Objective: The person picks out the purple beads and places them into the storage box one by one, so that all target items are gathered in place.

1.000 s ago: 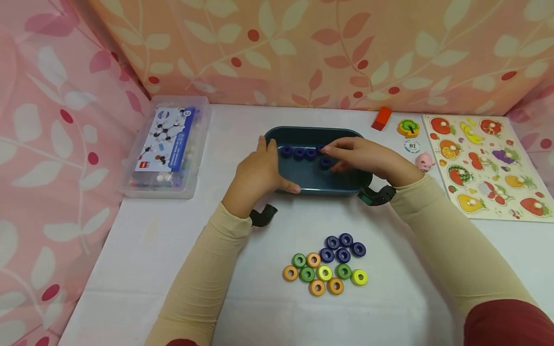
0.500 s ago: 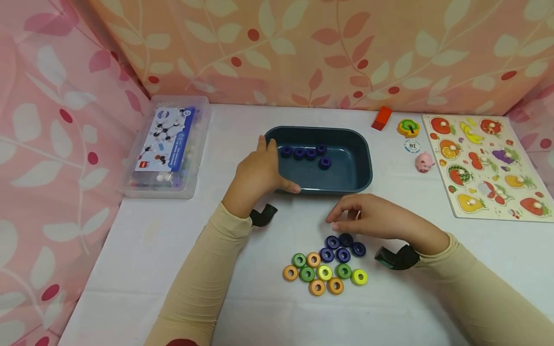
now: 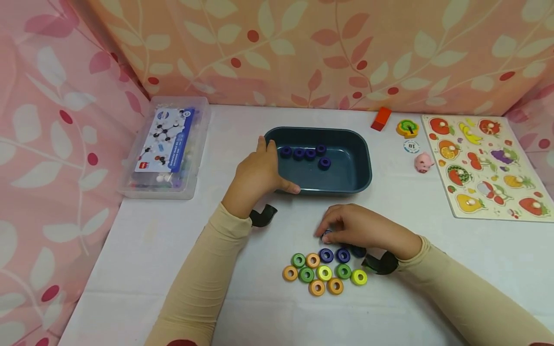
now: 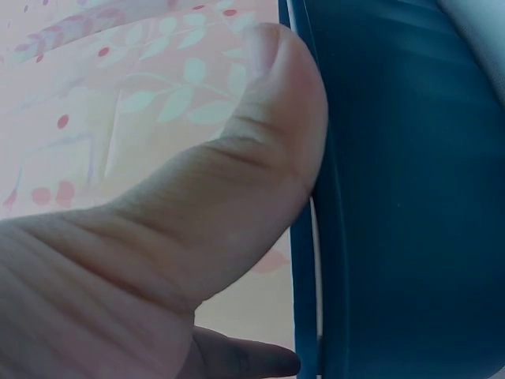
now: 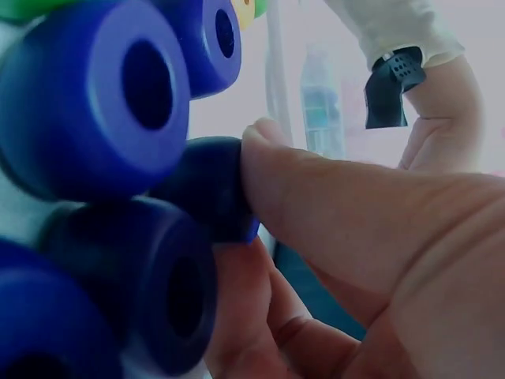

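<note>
The left hand (image 3: pixel 256 174) rests at the left end of a dark teal tray (image 3: pixel 346 186), thumb along the front rim and straight fingers at the left rim. In the left wrist view the thumb (image 4: pixel 264 150) lies against the tray's rim. Several dark blue ring beads (image 3: pixel 324 163) sit inside the tray. In front of it, the right hand (image 3: pixel 361 228) pinches another dark blue ring bead (image 5: pixel 209 189) between thumb and fingers, close over the cluster. More blue ring beads (image 3: pixel 326 260) lie below that hand, some partly hidden by it.
Green (image 3: pixel 306 275), yellow and orange ring beads lie nearest the person. A clear plastic case (image 3: pixel 195 178) stands at the left. To the right are a red block (image 3: pixel 381 119), a tree piece (image 3: pixel 408 128), a chip, a pink pig (image 3: pixel 423 163) and a fruit puzzle board (image 3: pixel 484 163).
The right hand has left the tray, come toward the person to the bead cluster, and taken hold of a blue ring bead. The left hand stays at the tray.
</note>
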Motion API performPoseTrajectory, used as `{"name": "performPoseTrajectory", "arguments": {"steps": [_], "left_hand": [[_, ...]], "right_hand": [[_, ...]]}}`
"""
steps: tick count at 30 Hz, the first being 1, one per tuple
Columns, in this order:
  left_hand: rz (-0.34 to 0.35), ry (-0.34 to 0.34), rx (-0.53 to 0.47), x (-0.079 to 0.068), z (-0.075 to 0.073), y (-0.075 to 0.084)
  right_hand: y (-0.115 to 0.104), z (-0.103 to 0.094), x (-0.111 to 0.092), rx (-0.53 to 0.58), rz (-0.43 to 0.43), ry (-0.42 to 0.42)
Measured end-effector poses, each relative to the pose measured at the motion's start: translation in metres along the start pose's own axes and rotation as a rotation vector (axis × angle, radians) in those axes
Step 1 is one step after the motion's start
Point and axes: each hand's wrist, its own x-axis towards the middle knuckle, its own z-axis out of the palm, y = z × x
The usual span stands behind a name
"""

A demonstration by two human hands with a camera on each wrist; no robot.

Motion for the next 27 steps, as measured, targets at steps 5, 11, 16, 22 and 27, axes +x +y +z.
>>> {"name": "performPoseTrajectory", "arguments": {"steps": [5, 11, 16, 22, 27], "left_hand": [[0.002, 0.002, 0.001, 0.001, 0.001, 0.0], [0.003, 0.008, 0.0, 0.001, 0.002, 0.0], [0.006, 0.008, 0.0, 0.001, 0.002, -0.001], [0.012, 0.012, -0.008, 0.001, 0.002, -0.001], [0.016, 0.019, -0.004, 0.001, 0.002, -0.002]], "right_hand": [[-0.002, -0.001, 0.001, -0.013, 0.024, -0.004], [-0.003, -0.001, 0.001, -0.053, 0.0, 0.018], [-0.007, -0.001, 0.001, -0.111, -0.009, 0.025], [-0.017, -0.013, -0.001, -0.039, 0.025, -0.01], [-0.039, -0.055, 0.0, 0.075, 0.054, 0.072]]}}
